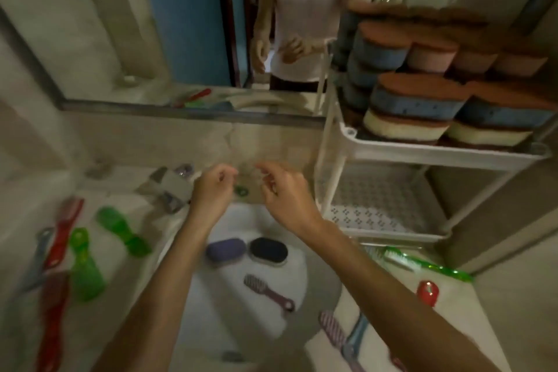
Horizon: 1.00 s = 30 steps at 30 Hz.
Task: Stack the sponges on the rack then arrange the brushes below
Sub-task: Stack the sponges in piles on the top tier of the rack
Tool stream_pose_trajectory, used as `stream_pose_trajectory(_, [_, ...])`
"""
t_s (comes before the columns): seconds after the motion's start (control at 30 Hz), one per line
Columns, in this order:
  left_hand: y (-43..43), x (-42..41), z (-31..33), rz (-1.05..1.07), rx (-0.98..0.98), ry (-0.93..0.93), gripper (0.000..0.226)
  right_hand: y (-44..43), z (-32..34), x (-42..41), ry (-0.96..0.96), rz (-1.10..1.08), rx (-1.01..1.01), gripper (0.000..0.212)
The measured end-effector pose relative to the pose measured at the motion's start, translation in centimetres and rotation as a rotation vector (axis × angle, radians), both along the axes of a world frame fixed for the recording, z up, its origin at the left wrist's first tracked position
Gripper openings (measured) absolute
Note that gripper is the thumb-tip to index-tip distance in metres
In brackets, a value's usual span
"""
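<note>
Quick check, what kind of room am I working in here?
Most likely a bathroom: a white sink below a wall mirror, a tap behind the basin, tiled walls around.

The rack (428,154) is white plastic with a smooth, slightly glossy finish; its lower shelf (380,208) is perforated. The sponges (422,106) are matt, porous foam with coarse brown scouring faces. The green brushes (120,229) are translucent glossy plastic; the red brush (62,232) is glossy plastic. The sink (265,290) is smooth white ceramic. The mirror (187,24) has a dull metal frame.
</note>
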State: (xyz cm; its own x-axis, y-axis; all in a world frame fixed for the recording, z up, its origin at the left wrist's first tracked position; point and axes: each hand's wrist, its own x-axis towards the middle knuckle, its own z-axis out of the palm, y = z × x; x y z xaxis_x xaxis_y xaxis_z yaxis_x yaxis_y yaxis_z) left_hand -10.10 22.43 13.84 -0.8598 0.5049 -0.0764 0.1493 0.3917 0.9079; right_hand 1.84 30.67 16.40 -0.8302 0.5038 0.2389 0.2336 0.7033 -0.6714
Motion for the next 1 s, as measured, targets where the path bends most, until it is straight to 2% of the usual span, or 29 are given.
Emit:
stream_pose_trajectory(0.1, [-1.5, -0.5, -6.4, -0.031, -0.212, -0.118, 0.02, -0.8, -6.6, -1.7, -0.24, -0.017, -0.121, 0.034])
stream_pose_trajectory(0.23, [-2.2, -0.6, -12.2, -0.169, -0.63, -0.041, 0.028, -0.1, -14.8, -1.9, -0.577, -0.037, -0.2, 0.033])
stream_pose_trajectory(0.27, [-2.4, -0.8, -13.4, -0.229, -0.685, -0.044, 0.028, 0.2, -16.3, -1.9, -0.642, -0.038, -0.208, 0.033])
stream_pose_trajectory(0.37, [-3.2, -2.1, -17.8, -0.346, -0.69, -0.061, 0.027, 1.0, -20.3, -2.3, -0.769, -0.058, -0.229, 0.04])
stream_pose_trajectory(0.53, [-2.5, -5.3, -23.7, -0.481, -0.844, 0.107, 0.049, 2.4, -25.8, -4.4, -0.853, -0.076, -0.172, 0.059])
stream_pose_trajectory(0.63, [-1.9, -6.6, -26.0, -0.564, -0.941, 0.232, 0.064, 3.3, -28.2, -5.5, -0.887, -0.059, -0.057, 0.065])
stream_pose_trajectory(0.77, [-1.5, -7.5, -27.4, -0.557, -1.036, 0.356, 0.078, 4.2, -30.1, -6.3, -0.983, -0.118, 0.023, 0.069])
stream_pose_trajectory(0.87, [-1.2, -7.3, -26.8, -0.536, -1.163, 0.473, 0.072, 4.5, -30.3, -6.7, -1.014, -0.145, 0.023, 0.072])
stream_pose_trajectory(1.0, [-1.4, -6.2, -26.2, -0.487, -1.109, 0.453, 0.061, 4.0, -30.2, -6.3, -0.966, -0.153, -0.023, 0.076])
